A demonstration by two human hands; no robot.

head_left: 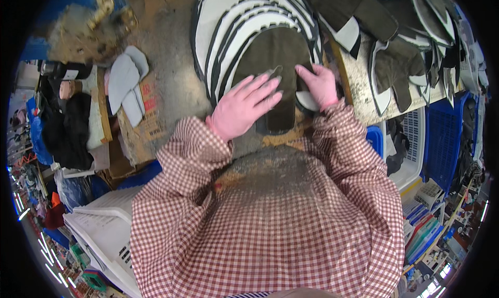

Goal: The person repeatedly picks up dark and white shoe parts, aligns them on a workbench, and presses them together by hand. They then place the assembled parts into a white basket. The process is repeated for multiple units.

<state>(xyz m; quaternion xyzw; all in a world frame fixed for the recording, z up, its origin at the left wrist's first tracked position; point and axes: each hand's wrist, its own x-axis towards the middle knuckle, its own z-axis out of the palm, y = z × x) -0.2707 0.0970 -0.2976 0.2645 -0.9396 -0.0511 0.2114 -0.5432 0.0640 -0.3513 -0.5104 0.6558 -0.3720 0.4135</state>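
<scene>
A dark brown, suede-like cut piece with a rounded top and a straight tongue lies on the worn worktable in front of me. My left hand, in a pink glove, rests flat on its left side with the fingers stretched out. At its right edge, my right hand, also gloved in pink, pinches the border between thumb and fingers; some fingertips are hidden. Beneath and beyond it fans a stack of similar white-backed pieces with dark notched rims. A small white-faced part shows below my right hand.
More dark and white cut pieces overlap on the speckled surface at right. Pale grey pieces lie on the left of the table, near a dusty machine part. Blue crates and a white basket stand lower right; white plastic sits lower left.
</scene>
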